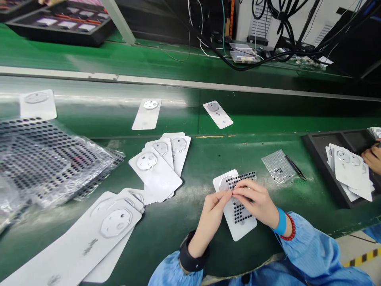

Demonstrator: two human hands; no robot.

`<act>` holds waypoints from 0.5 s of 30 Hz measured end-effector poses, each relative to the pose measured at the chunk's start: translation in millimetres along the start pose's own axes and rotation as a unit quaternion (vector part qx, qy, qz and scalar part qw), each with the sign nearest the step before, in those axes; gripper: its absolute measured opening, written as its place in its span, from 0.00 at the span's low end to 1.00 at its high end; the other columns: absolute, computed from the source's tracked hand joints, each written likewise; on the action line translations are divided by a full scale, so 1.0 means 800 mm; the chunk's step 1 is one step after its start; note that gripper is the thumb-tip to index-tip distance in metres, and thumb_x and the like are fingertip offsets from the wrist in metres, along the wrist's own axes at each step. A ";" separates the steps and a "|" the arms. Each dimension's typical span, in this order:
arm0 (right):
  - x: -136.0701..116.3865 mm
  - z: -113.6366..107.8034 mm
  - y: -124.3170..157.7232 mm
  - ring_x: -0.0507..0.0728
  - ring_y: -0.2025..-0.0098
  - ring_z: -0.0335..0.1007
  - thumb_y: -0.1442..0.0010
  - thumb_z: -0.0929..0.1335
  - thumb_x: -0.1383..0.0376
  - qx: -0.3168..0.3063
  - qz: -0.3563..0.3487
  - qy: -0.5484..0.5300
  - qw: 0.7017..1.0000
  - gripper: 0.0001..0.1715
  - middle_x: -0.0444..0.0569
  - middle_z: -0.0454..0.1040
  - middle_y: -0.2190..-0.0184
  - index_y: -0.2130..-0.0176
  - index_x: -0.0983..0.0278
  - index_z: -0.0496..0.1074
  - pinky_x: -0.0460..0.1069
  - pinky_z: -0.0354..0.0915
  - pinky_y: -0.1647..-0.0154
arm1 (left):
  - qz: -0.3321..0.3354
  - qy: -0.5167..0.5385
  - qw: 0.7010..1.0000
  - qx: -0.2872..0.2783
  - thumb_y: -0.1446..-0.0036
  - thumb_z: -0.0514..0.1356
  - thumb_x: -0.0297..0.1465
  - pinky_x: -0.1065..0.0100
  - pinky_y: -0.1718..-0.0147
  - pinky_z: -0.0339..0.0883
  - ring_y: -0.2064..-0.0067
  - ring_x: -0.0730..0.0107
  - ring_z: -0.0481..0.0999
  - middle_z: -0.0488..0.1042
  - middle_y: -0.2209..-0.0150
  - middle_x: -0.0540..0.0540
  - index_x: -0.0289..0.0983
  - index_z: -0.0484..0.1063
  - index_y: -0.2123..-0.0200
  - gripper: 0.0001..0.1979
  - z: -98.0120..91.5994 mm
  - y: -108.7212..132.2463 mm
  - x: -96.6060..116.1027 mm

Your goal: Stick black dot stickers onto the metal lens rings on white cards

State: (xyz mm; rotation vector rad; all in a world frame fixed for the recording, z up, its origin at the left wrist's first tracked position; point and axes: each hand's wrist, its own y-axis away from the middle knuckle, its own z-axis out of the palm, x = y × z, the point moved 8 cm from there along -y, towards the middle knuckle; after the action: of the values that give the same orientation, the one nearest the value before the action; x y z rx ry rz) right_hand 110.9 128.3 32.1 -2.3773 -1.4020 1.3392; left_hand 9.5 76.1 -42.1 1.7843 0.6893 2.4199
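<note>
Fingers (220,200) of both hands meet over the card, thumb pressed to forefinger on each side, tips touching or nearly so; what sits between them is too small to make out. Left to right: bag (38,159) of dark dots at the far left of the table (184,214); nearer the person, a long pile (71,242) of overlapping white cards, with a smaller fan (160,178) just beyond its right end. Then the left hand (212,212), coming in from the near left, wrist clear of the card. Card (228,206) lies flat directly below the fingertips, long axis running from far left to near right, slantwise to the table edge. Dot sheet (243,214) over the card, showing both beyond and nearer than the fingers, its right side partly under the right hand (258,203). Right hand is the nearer to the sheet, covering more of it; left reaches it at the fingertips only. Farther right, well apart: clear sheet (272,163), tweezers (294,167) at its right edge, then black tray (320,156) bearing more cards.
</note>
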 end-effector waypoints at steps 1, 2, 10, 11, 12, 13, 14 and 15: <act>-0.006 0.003 0.001 0.54 0.63 0.74 0.33 0.64 0.69 -0.007 -0.024 0.029 0.999 0.10 0.51 0.76 0.64 0.61 0.65 0.76 0.49 0.74 0.63 | -0.011 0.019 1.000 0.002 0.45 0.62 0.44 0.68 0.72 0.63 0.74 0.68 0.69 0.76 0.78 0.45 0.34 0.81 0.75 0.19 0.000 0.000 -0.004; -0.013 0.006 0.002 0.54 0.63 0.74 0.33 0.63 0.71 -0.014 -0.056 0.063 0.996 0.11 0.52 0.77 0.64 0.61 0.66 0.75 0.50 0.74 0.61 | -0.021 0.037 0.999 0.006 0.46 0.62 0.44 0.68 0.73 0.62 0.75 0.68 0.69 0.75 0.78 0.45 0.33 0.80 0.75 0.19 0.000 0.000 -0.007; -0.033 0.020 0.014 0.54 0.63 0.77 0.33 0.59 0.76 -0.040 -0.185 0.227 0.955 0.15 0.54 0.79 0.64 0.63 0.69 0.74 0.53 0.73 0.49 | -0.055 0.093 0.993 0.047 0.54 0.67 0.40 0.68 0.71 0.64 0.73 0.67 0.71 0.76 0.77 0.45 0.32 0.79 0.77 0.15 -0.005 -0.004 -0.021; -0.032 0.021 0.015 0.55 0.64 0.77 0.34 0.60 0.76 -0.036 -0.192 0.231 0.953 0.14 0.54 0.80 0.64 0.63 0.70 0.74 0.54 0.73 0.49 | -0.055 0.094 0.993 0.050 0.54 0.67 0.39 0.68 0.70 0.65 0.73 0.67 0.71 0.76 0.77 0.45 0.32 0.79 0.78 0.14 -0.005 -0.004 -0.021; -0.033 0.022 0.017 0.55 0.64 0.77 0.34 0.61 0.76 -0.030 -0.202 0.232 0.951 0.14 0.54 0.80 0.64 0.62 0.70 0.74 0.54 0.73 0.49 | -0.055 0.093 0.993 0.053 0.54 0.66 0.39 0.68 0.70 0.65 0.73 0.67 0.71 0.76 0.77 0.45 0.32 0.79 0.78 0.14 -0.006 -0.005 -0.021; -0.033 0.023 0.019 0.55 0.64 0.77 0.34 0.61 0.76 -0.023 -0.213 0.231 0.949 0.13 0.54 0.80 0.64 0.62 0.70 0.74 0.53 0.73 0.50 | -0.055 0.091 0.993 0.056 0.54 0.66 0.38 0.68 0.70 0.66 0.73 0.68 0.71 0.76 0.78 0.45 0.33 0.78 0.79 0.13 -0.006 -0.005 -0.021; -0.033 0.024 0.021 0.55 0.64 0.77 0.34 0.61 0.76 -0.016 -0.225 0.231 0.947 0.13 0.54 0.80 0.64 0.61 0.70 0.74 0.54 0.74 0.50 | -0.055 0.087 0.993 0.057 0.54 0.66 0.38 0.67 0.70 0.66 0.74 0.68 0.71 0.76 0.78 0.45 0.33 0.77 0.79 0.13 -0.006 -0.006 -0.022; -0.032 0.025 0.024 0.54 0.64 0.77 0.34 0.60 0.75 -0.011 -0.234 0.231 0.944 0.14 0.53 0.80 0.64 0.61 0.70 0.74 0.54 0.74 0.51 | -0.053 0.080 0.994 0.057 0.53 0.65 0.38 0.67 0.70 0.66 0.74 0.68 0.71 0.75 0.79 0.45 0.33 0.77 0.80 0.14 -0.005 -0.007 -0.022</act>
State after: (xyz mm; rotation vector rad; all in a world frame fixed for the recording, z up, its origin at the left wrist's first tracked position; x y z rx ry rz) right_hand 104.2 91.5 27.6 -1.9908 -1.6711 0.6016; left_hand 10.2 74.3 -61.1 1.5557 0.9293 2.5183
